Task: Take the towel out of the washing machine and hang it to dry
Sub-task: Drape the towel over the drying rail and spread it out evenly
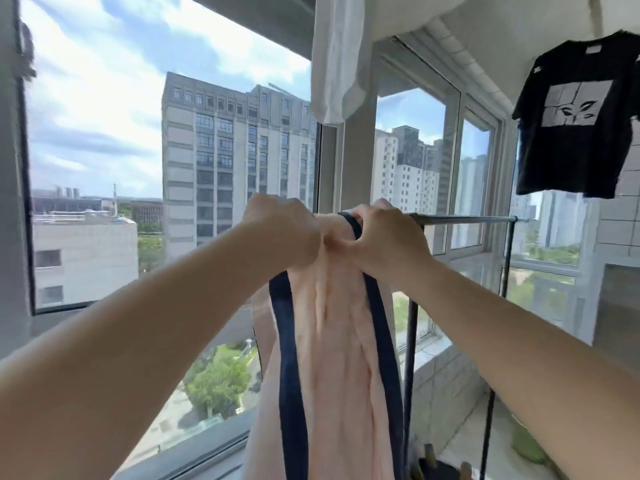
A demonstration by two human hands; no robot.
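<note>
Head view: both hands, left (pixel 284 233) and right (pixel 388 237), grip unlabelled pink towel (pixel 332 358) on rail (pixel 464 220).

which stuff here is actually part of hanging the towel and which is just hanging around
Part of the job:
pink towel with navy edging
metal rail it is draped over
left hand and right hand, both gripping the towel at the rail

Just there:
black t-shirt hanging on the right
white garment hanging overhead

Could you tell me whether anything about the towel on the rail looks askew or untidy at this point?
Yes: the towel is bunched into a narrow, wrinkled strip over the rail rather than spread flat. The left hand and right hand grip it close together at the top.
</note>
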